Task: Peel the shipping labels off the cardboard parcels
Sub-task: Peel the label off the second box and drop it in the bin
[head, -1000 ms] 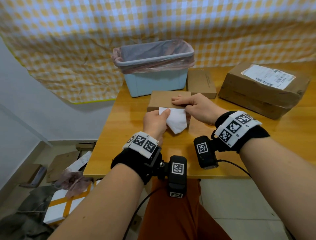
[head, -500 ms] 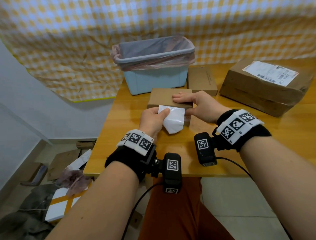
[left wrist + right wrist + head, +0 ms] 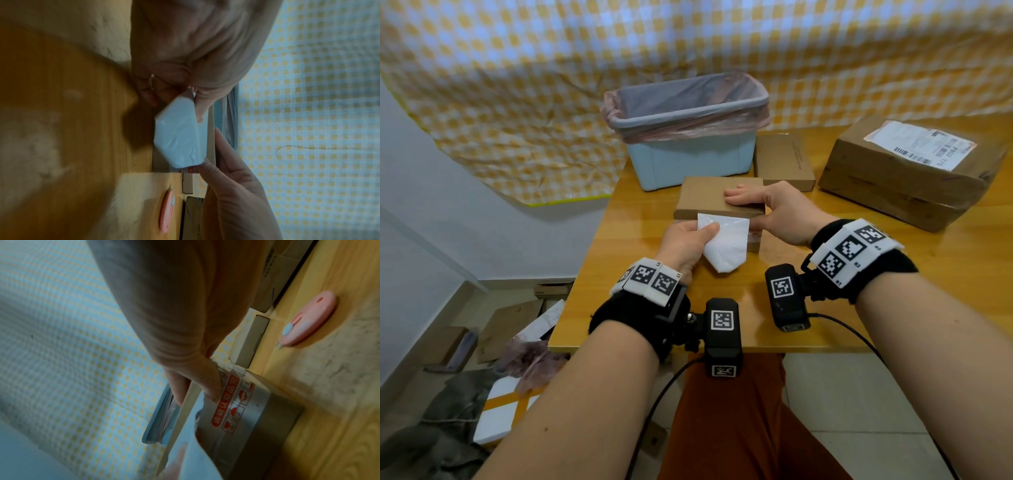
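At the near edge of the wooden table (image 3: 842, 308), the left hand (image 3: 683, 245) pinches the white shipping label (image 3: 726, 245) between thumb and curled fingers, its loose part hanging down the front of the small cardboard parcel (image 3: 709, 193). The label's upper edge seems to cling at the box's front top edge, so the peel looks mid-way rather than finished. The right hand (image 3: 774, 214) clamps the same parcel, fingers flat on its top and thumb pressed against the taped front face, bracing it. The next move likely calls for a steady pull toward the body, while the right hand keeps the box from sliding or lifting. Behind the parcel stands a lined blue bin (image 3: 690, 137), a probable place for the freed label. Beside it lies a flat cardboard box (image 3: 784, 161), and far right a large parcel (image 3: 907, 178) carries its own label (image 3: 919, 144), untouched.
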